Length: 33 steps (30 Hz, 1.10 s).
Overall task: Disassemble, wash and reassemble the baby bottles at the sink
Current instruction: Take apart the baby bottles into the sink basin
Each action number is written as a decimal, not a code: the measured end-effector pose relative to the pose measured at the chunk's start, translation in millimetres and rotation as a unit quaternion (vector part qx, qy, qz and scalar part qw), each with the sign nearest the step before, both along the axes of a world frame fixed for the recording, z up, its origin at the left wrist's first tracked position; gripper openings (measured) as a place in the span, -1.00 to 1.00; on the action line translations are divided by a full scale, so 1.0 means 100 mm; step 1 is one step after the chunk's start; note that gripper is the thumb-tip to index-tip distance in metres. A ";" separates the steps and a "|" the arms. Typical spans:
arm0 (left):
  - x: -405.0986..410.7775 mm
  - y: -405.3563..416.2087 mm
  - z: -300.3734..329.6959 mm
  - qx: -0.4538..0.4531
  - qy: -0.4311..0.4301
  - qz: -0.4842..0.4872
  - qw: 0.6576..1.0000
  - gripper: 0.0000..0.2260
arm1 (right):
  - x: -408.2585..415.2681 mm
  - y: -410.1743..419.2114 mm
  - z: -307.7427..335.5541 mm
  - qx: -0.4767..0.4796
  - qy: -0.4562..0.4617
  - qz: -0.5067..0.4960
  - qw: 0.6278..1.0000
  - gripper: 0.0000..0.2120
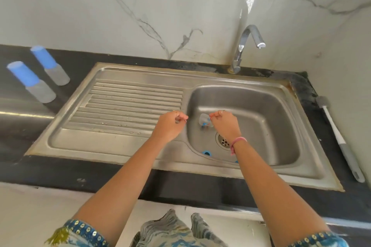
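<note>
Hands curled, seemingly empty: right hand point(222, 121) nearest small clear plastic bottle part point(205, 120) on steel sink basin point(261, 102) floor; left hand point(170, 124) over drainboard edge.

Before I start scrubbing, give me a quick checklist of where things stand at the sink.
1. Bottle brush within reach, on the counter right of the sink: ok.
2. Water running from the tap: not ok, no stream visible.
3. Parts in the basin, blue ring near the drain: ok.
4. Two capped bottles taken apart: not ok, both upright on the counter.
5. What the left hand and right hand pinch: cannot tell.
</note>
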<state>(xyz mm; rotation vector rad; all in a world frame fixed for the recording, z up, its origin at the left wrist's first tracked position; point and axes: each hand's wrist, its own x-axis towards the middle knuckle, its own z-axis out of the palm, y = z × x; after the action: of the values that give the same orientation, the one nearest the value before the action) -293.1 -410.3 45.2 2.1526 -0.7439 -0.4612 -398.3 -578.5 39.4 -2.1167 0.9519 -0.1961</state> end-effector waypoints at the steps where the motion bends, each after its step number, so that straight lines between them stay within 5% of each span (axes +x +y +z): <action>1: -0.01 0.07 0.02 -0.010 0.001 0.012 1.000 -0.85 | 0.00 0.06 0.06 -0.001 -0.022 -0.005 1.000 -0.76; 15: 0.41 1.70 0.41 -0.071 -0.021 0.170 0.983 -0.82 | 0.66 1.40 0.50 0.016 -0.136 0.122 0.983 -0.88; 25: 1.88 2.88 0.36 -0.106 -0.016 0.334 0.936 -0.47 | 2.04 2.61 0.59 0.054 -0.163 0.151 0.974 -0.82; 33: 3.06 3.26 0.29 -0.072 0.068 0.312 0.945 -0.09 | 3.06 3.38 0.68 0.062 -0.170 0.153 0.971 -0.80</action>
<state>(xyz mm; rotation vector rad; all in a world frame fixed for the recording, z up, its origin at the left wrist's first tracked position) 13.2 -84.3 74.7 2.0524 0.0034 -0.2050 -92.5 -240.3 107.4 -1.9997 0.4198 -0.3204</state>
